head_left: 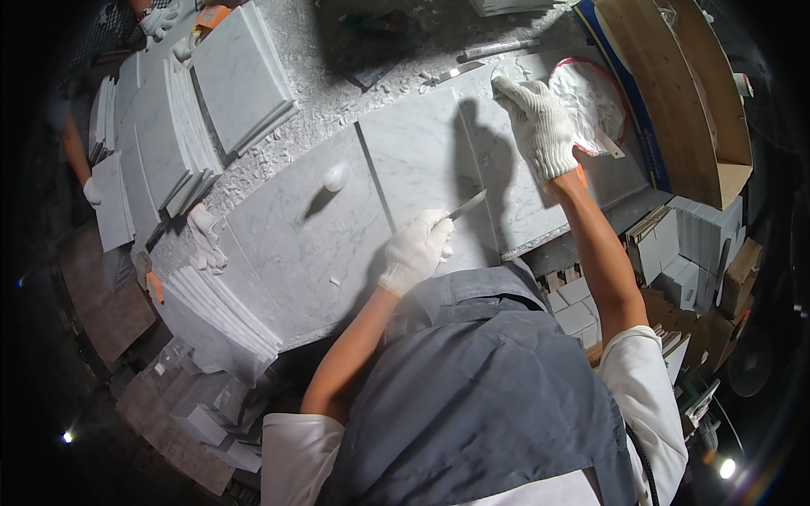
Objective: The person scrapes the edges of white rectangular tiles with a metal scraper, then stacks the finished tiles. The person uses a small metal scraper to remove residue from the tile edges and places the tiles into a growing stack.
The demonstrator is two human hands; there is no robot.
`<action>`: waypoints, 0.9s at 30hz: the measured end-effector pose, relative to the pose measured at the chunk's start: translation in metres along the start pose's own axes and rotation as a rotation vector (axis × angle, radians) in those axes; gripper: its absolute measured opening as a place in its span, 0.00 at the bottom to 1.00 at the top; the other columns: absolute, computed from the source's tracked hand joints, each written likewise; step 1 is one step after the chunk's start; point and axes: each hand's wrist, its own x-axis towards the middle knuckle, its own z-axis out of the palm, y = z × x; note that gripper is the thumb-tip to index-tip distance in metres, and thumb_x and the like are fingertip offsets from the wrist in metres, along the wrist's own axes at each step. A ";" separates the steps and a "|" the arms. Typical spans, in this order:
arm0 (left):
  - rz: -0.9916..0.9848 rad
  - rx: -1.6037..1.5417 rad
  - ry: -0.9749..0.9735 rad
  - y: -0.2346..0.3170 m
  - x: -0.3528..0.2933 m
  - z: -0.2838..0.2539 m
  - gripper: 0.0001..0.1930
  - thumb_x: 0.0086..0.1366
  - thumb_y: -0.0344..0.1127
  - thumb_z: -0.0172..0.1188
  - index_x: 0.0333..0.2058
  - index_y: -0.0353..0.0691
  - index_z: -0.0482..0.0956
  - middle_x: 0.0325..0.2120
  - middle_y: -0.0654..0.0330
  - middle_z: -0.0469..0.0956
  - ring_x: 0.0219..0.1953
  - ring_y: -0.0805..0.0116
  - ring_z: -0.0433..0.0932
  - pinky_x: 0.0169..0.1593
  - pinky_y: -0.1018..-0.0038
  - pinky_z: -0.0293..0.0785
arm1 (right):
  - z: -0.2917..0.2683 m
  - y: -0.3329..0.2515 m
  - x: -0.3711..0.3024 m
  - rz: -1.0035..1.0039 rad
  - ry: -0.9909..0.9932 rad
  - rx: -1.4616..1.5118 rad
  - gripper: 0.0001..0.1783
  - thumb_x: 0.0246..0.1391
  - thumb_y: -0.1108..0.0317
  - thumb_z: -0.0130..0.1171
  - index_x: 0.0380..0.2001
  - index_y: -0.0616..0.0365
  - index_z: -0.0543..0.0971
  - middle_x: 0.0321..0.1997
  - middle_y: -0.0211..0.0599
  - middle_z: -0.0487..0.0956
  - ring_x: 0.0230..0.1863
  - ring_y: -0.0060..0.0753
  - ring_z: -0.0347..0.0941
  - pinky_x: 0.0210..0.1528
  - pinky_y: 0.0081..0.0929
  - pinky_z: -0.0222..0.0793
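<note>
My left hand, in a white knit glove, is closed round a thin-bladed scraping knife whose blade points up and right. It is above the near part of a pale grey-veined marble slab. My right hand, gloved too, reaches to the far edge of the slabs. Its fingers are curled together; what they hold, if anything, cannot be made out. Right beside it stands a red-rimmed tub of white paste, with a small flat spatula at its near edge. On the left slab sits a small white rounded object.
Stacked marble tiles stand at the left, where another person's gloved hand shows. White scraps litter the far surface. A cardboard box stands at right, above stacked white blocks. A metal tool lies beyond the slabs.
</note>
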 end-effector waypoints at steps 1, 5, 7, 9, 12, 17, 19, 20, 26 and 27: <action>-0.010 0.005 -0.002 0.001 0.000 0.000 0.11 0.74 0.35 0.57 0.48 0.34 0.79 0.28 0.63 0.79 0.24 0.77 0.80 0.25 0.77 0.74 | 0.001 0.001 0.004 0.002 -0.005 0.019 0.21 0.61 0.71 0.63 0.57 0.45 0.83 0.45 0.41 0.85 0.47 0.46 0.81 0.48 0.38 0.78; -0.017 0.018 0.008 0.003 -0.001 0.001 0.12 0.76 0.37 0.55 0.47 0.35 0.79 0.28 0.62 0.80 0.24 0.76 0.81 0.27 0.76 0.77 | -0.002 -0.003 0.010 0.056 -0.063 -0.021 0.29 0.59 0.71 0.63 0.64 0.42 0.77 0.64 0.47 0.77 0.61 0.53 0.76 0.58 0.40 0.77; -0.043 -0.038 0.004 0.003 -0.001 0.002 0.12 0.76 0.37 0.55 0.48 0.34 0.78 0.28 0.62 0.80 0.24 0.76 0.80 0.27 0.76 0.77 | -0.007 -0.006 0.010 0.054 -0.116 -0.090 0.31 0.58 0.70 0.63 0.66 0.41 0.75 0.68 0.47 0.74 0.64 0.54 0.73 0.60 0.40 0.76; -0.067 -0.122 0.008 0.003 0.001 0.002 0.12 0.75 0.37 0.56 0.48 0.34 0.78 0.29 0.61 0.79 0.24 0.75 0.80 0.26 0.76 0.76 | -0.013 -0.008 0.011 0.136 -0.141 -0.086 0.27 0.60 0.66 0.65 0.64 0.42 0.77 0.69 0.46 0.73 0.63 0.51 0.75 0.60 0.39 0.76; -0.110 -0.300 0.041 0.005 0.003 -0.001 0.13 0.75 0.37 0.57 0.49 0.33 0.77 0.30 0.59 0.79 0.25 0.72 0.80 0.25 0.76 0.75 | -0.025 -0.005 0.009 0.102 -0.032 -0.033 0.22 0.62 0.63 0.65 0.60 0.45 0.81 0.64 0.45 0.76 0.59 0.48 0.77 0.59 0.37 0.76; -0.113 -0.612 0.138 0.020 0.003 -0.009 0.16 0.77 0.40 0.53 0.52 0.33 0.73 0.31 0.56 0.79 0.25 0.67 0.81 0.27 0.71 0.79 | -0.047 -0.014 -0.038 0.201 0.118 0.260 0.16 0.67 0.64 0.62 0.54 0.58 0.83 0.47 0.44 0.86 0.49 0.37 0.83 0.54 0.30 0.76; -0.075 -0.681 0.088 0.031 0.004 -0.006 0.14 0.76 0.37 0.53 0.50 0.31 0.72 0.30 0.56 0.78 0.24 0.68 0.80 0.26 0.72 0.80 | -0.040 -0.031 -0.071 0.559 -0.082 0.790 0.17 0.68 0.62 0.61 0.56 0.57 0.83 0.48 0.40 0.87 0.49 0.32 0.82 0.54 0.30 0.76; -0.086 -0.670 0.053 0.037 0.004 -0.002 0.15 0.77 0.39 0.54 0.50 0.33 0.72 0.30 0.56 0.79 0.25 0.68 0.81 0.27 0.71 0.80 | -0.037 -0.042 -0.087 0.639 -0.182 0.881 0.18 0.69 0.61 0.60 0.55 0.58 0.83 0.47 0.37 0.87 0.48 0.29 0.81 0.53 0.29 0.76; 0.037 -0.441 -0.205 0.045 0.009 0.038 0.14 0.79 0.41 0.53 0.52 0.36 0.75 0.33 0.58 0.82 0.28 0.70 0.81 0.32 0.75 0.80 | -0.025 -0.076 -0.122 1.023 -0.357 1.006 0.20 0.71 0.58 0.57 0.51 0.65 0.82 0.43 0.31 0.84 0.44 0.22 0.77 0.49 0.23 0.73; 0.062 -0.238 -0.138 0.040 0.014 0.038 0.14 0.78 0.41 0.53 0.53 0.38 0.76 0.34 0.57 0.82 0.30 0.68 0.82 0.34 0.72 0.81 | -0.028 -0.073 -0.120 1.044 -0.302 1.025 0.20 0.71 0.57 0.57 0.50 0.65 0.83 0.43 0.31 0.84 0.44 0.22 0.77 0.49 0.24 0.73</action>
